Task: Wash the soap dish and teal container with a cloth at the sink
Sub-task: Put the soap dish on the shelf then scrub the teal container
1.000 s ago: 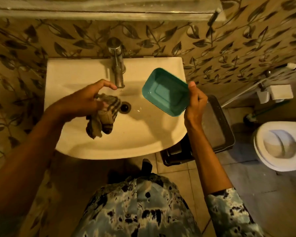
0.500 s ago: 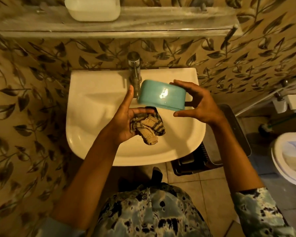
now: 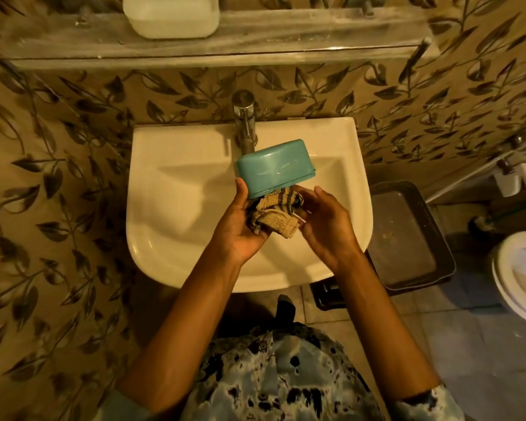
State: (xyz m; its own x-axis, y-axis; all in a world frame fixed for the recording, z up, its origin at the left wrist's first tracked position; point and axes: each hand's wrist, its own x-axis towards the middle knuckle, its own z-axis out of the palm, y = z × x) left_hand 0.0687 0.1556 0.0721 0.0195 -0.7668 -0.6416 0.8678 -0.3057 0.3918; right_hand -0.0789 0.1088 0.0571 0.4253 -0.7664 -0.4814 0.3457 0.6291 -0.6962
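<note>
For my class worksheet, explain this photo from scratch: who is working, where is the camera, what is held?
No machine here: a person works with bare hands. The one camera sits on their head, looking down, so the arms enter from below. They stand at a white sink with a metal tap. The left hand holds a teal container, turned bottom-up, over the basin, with a striped cloth bunched in its palm underneath. The right hand reaches the cloth's edge; whether it grips is unclear. A white tub sits on the shelf above, a dark bin stands right of the sink, and a toilet shows at the edge.
</note>
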